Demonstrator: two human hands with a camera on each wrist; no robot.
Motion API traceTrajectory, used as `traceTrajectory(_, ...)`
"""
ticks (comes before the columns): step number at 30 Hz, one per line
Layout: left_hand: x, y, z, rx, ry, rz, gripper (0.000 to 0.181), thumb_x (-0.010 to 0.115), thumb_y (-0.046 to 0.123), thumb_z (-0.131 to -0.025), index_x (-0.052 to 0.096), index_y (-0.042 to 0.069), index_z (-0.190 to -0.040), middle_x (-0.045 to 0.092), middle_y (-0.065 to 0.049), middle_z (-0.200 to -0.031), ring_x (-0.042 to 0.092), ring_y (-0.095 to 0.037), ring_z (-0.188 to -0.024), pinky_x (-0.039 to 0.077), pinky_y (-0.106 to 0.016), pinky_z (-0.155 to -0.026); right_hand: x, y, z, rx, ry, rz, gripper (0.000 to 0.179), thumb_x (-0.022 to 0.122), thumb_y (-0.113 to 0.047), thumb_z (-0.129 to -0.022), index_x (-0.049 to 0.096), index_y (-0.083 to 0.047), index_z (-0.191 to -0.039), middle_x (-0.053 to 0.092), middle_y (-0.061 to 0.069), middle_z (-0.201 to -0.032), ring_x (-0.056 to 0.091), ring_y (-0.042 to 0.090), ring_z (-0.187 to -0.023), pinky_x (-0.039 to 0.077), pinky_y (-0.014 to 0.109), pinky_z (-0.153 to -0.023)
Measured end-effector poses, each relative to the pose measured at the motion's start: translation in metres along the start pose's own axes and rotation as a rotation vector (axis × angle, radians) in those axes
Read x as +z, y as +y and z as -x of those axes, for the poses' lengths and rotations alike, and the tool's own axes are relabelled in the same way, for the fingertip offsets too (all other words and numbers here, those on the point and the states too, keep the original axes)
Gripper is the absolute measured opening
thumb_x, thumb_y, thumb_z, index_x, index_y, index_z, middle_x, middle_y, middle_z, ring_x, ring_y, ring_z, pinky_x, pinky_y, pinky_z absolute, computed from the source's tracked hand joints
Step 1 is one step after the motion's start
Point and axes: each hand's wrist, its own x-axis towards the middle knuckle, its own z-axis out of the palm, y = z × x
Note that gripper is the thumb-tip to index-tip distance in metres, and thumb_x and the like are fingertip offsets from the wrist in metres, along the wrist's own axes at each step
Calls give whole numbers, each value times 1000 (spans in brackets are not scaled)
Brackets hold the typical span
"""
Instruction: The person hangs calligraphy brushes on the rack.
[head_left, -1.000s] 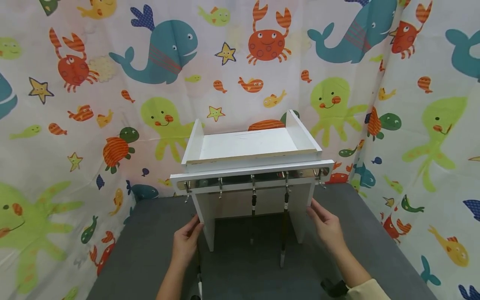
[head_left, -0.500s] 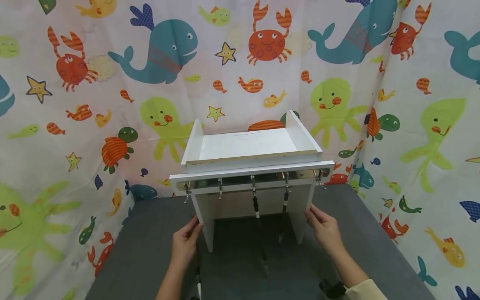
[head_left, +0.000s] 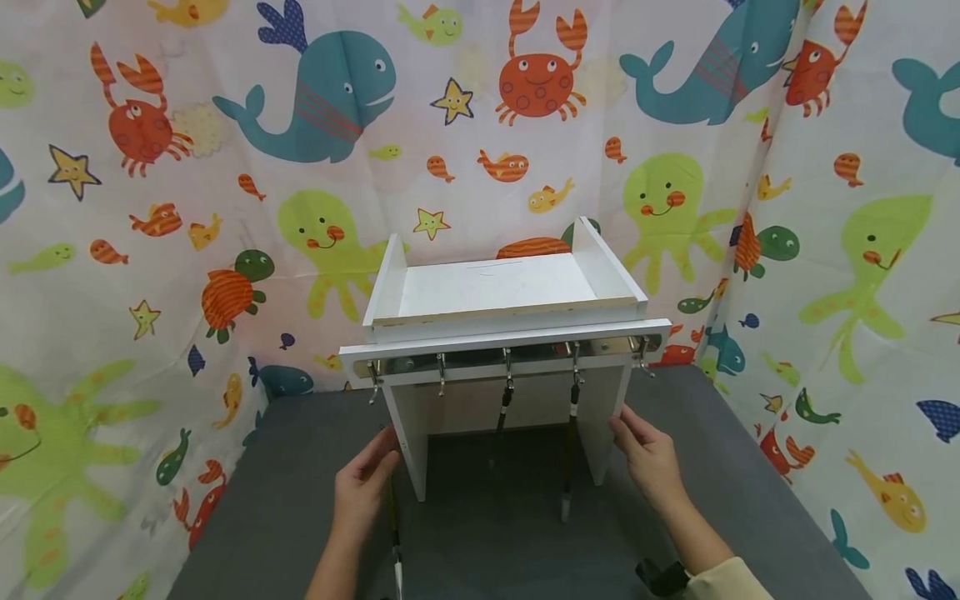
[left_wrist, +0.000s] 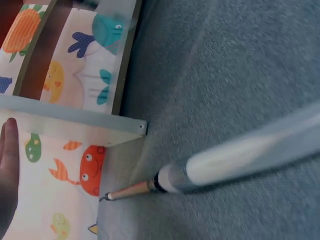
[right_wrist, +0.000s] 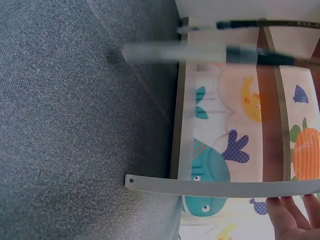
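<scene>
A white shelf rack (head_left: 495,287) stands on a grey surface, its front rail (head_left: 480,362) lined with several metal hooks. Two slim brushes hang below the rail: a middle brush (head_left: 502,412) and a right brush (head_left: 572,442), both with white tips and dark collars, like calligraphy brushes. My left hand (head_left: 362,483) is beside the left side panel (head_left: 408,446), fingers extended. A third brush (left_wrist: 165,181) lies on the grey surface next to that hand. My right hand (head_left: 648,457) touches the right side panel (right_wrist: 220,188) with its fingertips.
Behind and on both sides hangs a cloth curtain (head_left: 465,192) with printed sea animals. The grey surface (head_left: 487,542) runs under the rack and out to both sides. A black strap-like object (head_left: 662,577) sits at my right wrist.
My left hand has drawn slightly left, away from the panel's edge. The two hanging brushes swing on their hooks. My right hand stays at the right panel.
</scene>
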Motion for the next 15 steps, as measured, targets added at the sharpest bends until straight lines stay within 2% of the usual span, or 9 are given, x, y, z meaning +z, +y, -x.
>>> traceTrajectory(3,-4,1,3,-37,3,31,46,71,13,-96,60,11,-140,65,-10,-137,65,-8,-119,55,-21,-92,1,0,0,-5,7,-13,46,58,-25,-104,53,-5,-145,55,20,-143,58,-13,-110,52,13,-87)
traceTrajectory(6,-8,2,6,-92,17,13,46,70,9,-95,60,13,-141,65,-10,-137,65,-15,-121,55,-20,-92,2,0,0,-7,21,-13,46,58,-24,-104,54,-4,-145,55,22,-142,59,-12,-109,52,12,-87)
traceTrajectory(12,-14,-3,9,-248,83,-60,46,70,0,-93,59,4,-138,62,-20,-138,67,-26,-119,56,-19,-88,3,0,1,10,31,12,46,58,-29,-104,54,-8,-145,56,18,-142,59,-13,-109,52,12,-87)
traceTrajectory(15,-16,-9,12,-311,132,-81,48,68,-5,-92,59,4,-138,61,-23,-137,66,-31,-119,57,-20,-85,3,0,1,12,23,4,46,58,-28,-104,54,-9,-145,55,18,-143,59,-13,-109,52,12,-87)
